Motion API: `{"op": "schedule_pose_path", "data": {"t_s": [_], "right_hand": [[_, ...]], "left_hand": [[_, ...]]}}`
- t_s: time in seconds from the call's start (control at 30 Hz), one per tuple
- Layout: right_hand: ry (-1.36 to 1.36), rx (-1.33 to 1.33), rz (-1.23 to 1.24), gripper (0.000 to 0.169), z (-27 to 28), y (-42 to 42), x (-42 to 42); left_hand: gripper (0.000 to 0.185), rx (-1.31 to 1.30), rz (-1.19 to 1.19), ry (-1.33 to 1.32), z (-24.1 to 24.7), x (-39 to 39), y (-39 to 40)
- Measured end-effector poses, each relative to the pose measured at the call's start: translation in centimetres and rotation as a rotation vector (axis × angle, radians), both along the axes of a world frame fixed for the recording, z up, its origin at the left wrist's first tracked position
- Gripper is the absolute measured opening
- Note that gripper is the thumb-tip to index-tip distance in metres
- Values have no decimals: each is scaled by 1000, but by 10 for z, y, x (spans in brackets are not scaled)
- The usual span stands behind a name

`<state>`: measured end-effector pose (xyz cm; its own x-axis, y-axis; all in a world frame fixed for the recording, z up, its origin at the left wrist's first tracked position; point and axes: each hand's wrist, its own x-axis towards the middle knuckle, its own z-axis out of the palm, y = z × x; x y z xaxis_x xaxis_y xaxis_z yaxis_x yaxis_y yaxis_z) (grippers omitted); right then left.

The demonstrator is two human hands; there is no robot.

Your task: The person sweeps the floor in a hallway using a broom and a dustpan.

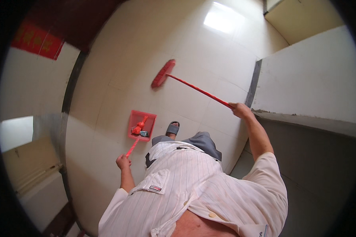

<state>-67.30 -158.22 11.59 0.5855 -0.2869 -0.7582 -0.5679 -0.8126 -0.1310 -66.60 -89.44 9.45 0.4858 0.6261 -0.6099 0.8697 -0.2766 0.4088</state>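
My left hand [123, 162] is closed around the red striped handle of a dustpan. The red plastic dustpan [130, 124] rests on the tiled floor ahead of that hand, holding a crumpled orange-red plastic bag [139, 126] and a small dark and pale blue packet [144, 134]. Out to the right, my right hand [240, 110] grips the end of the long red handle of a broom. The broom's red bristled head [163, 74] is at the floor, beyond the dustpan and a little to its right; it looks slightly blurred. Broom head and dustpan are apart.
Pale floor tiles [106, 97] stretch ahead between two walls with dark skirting. My foot in a grey slipper [173, 128] stands right of the dustpan. A white wall [308, 80] with a chipped lower edge is at the right. A red paper banner [38, 43] hangs at the left.
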Motion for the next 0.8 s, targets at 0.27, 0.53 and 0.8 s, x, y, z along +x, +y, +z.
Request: {"op": "schedule_pose_path", "data": {"t_s": [0.27,0.53,0.8], "right_hand": [[132,-166,-429,44,88,-140,-140],[140,-51,-740,42,183,-170,-176],[-47,262,-1414,41,227,-138,-40]], "left_hand": [[15,-28,-186,47,15,120,-88],[16,-95,-323,109,68,249,-206],[23,-130,-536,233,81,393,-327]]}}
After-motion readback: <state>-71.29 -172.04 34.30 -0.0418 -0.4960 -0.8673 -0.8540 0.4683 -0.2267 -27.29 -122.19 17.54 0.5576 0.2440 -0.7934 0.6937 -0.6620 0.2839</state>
